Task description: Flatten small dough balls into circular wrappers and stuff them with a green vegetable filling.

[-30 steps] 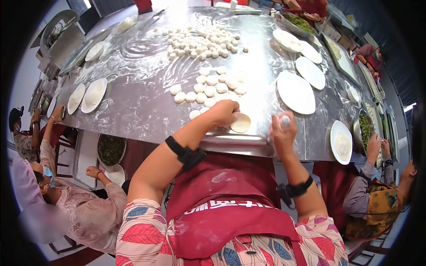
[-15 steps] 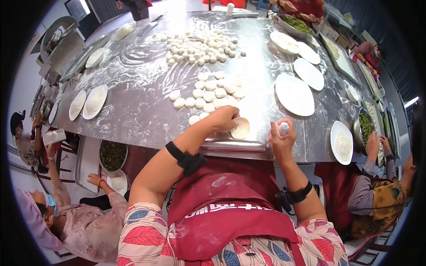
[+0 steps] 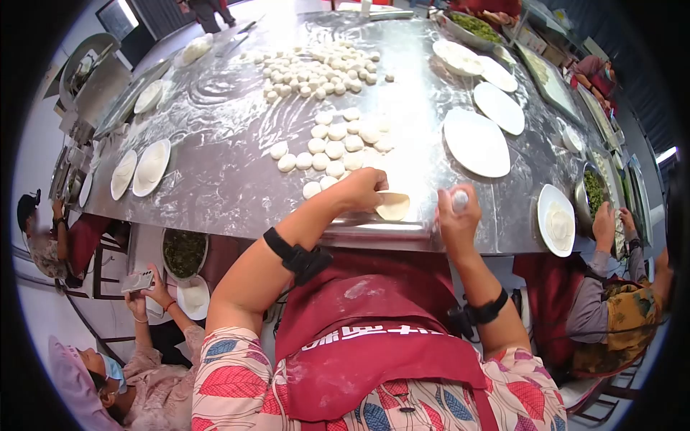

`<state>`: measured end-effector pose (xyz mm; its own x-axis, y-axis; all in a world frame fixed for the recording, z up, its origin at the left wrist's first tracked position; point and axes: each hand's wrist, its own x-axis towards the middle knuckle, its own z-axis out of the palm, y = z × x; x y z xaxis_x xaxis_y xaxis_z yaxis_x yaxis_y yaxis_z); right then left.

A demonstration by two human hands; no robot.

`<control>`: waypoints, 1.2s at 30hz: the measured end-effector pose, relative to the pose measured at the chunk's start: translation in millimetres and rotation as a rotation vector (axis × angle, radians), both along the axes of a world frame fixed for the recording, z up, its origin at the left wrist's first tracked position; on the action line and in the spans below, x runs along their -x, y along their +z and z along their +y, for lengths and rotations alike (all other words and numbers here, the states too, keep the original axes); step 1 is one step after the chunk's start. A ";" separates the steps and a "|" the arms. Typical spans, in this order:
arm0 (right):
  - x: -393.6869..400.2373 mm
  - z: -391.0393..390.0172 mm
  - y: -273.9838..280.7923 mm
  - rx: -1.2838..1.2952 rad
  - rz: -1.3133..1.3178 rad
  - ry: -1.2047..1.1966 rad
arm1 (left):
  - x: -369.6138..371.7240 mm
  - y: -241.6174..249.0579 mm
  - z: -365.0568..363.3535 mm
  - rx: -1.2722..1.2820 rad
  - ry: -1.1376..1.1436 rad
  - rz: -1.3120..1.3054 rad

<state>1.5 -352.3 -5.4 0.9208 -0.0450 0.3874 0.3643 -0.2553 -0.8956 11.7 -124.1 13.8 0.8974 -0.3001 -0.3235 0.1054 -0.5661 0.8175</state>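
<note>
On the floured metal table [image 3: 215,179], my left hand [image 3: 366,188] pinches the edge of a round dough wrapper [image 3: 394,207] near the front edge. To its right, my right hand [image 3: 460,213] is closed around a small rolling pin [image 3: 459,200], whose whitish end shows above the fingers. The wrapper lies between my two hands, apart from the pin. Just beyond my left hand are several flattened dough discs [image 3: 334,149], and farther back a large group of small dough balls [image 3: 316,70].
Plates stand at the right, including a large white plate [image 3: 476,144] and one holding wrappers [image 3: 557,221]. More plates [image 3: 152,168] stand left. Bowls of green filling [image 3: 185,253] flank the table. A person at lower left holds a phone [image 3: 138,281]; another person's hands [image 3: 605,224] are right.
The wrapper has shifted slightly right and turned in my left hand. My right hand has moved slightly up. At lower left, the person has brought both hands to the phone.
</note>
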 end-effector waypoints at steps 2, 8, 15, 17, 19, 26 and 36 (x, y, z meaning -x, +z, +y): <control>-28.0 15.5 1.1 0.068 -0.129 -0.026 | 3.2 2.7 -3.6 -0.090 -0.027 -0.188; -67.6 35.0 4.1 0.118 -0.158 -0.018 | -15.3 1.8 -13.7 -0.232 -0.020 -0.285; -14.0 5.7 -4.6 0.032 -0.089 -0.008 | 1.2 1.0 -4.5 -0.095 -0.029 -0.195; -44.9 22.7 -2.2 0.051 -0.139 -0.032 | -0.6 1.1 -5.4 -0.150 -0.020 -0.263; -72.8 44.4 4.8 0.182 -0.334 -0.100 | -5.3 3.1 -12.0 -0.226 0.050 -0.327; -20.9 10.0 -2.8 0.019 -0.064 -0.008 | -14.4 -7.9 -10.6 -0.134 0.029 -0.278; -77.0 53.9 16.6 0.144 -0.215 -0.059 | -13.5 -0.7 -7.7 -0.232 0.134 -0.230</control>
<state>78.5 -298.3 11.2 0.8138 -0.0266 0.5805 0.5232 -0.4012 -0.7519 25.3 -131.8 13.2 0.9811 -0.1167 -0.1544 0.0197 -0.7333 0.6796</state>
